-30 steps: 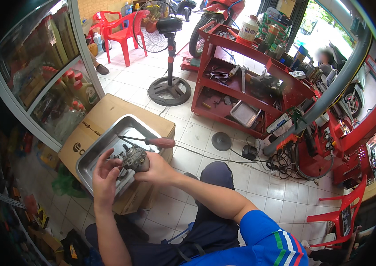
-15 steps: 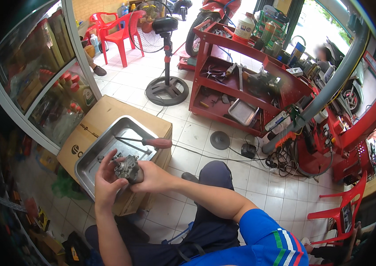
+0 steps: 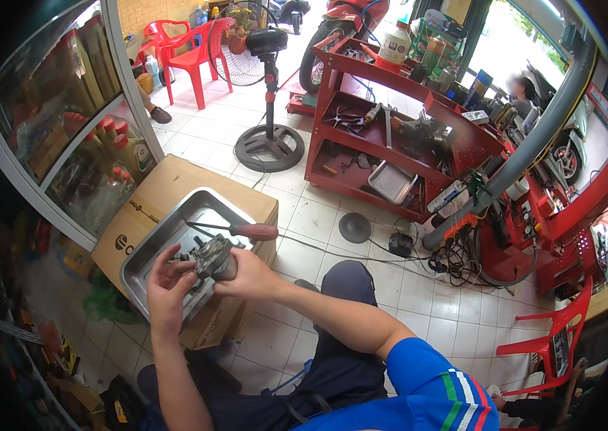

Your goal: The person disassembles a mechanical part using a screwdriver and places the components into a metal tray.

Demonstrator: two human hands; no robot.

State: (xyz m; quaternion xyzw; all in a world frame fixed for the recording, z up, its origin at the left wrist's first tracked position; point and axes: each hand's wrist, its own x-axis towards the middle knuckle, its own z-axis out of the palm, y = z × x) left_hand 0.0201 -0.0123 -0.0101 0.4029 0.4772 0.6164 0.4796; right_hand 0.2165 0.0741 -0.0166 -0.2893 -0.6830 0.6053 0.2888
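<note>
My right hand (image 3: 245, 276) grips a dull metal part (image 3: 214, 257), which looks like a carburettor, above a steel tray (image 3: 139, 253) on a cardboard box (image 3: 119, 228). My left hand (image 3: 167, 291) is at the part's left side with fingers curved and apart; whether its thumb touches the part I cannot tell. A screwdriver with a red handle (image 3: 254, 232) lies across the tray, its shaft pointing left. Small dark pieces in the tray are partly hidden by my hands.
A red tool trolley (image 3: 383, 172), a black fan stand (image 3: 269, 147), a grey post (image 3: 505, 183) with cables, red chairs (image 3: 193, 57), a glass cabinet (image 3: 81, 144), a motorbike (image 3: 318, 65). A seated person (image 3: 523, 104) is at back right; a foot (image 3: 160, 113) shows beside the cabinet.
Since one second ago the part has been turned about in my right hand, first lowered slightly and now tilted again. My left fingers have pulled slightly away from it. The view has shifted a little.
</note>
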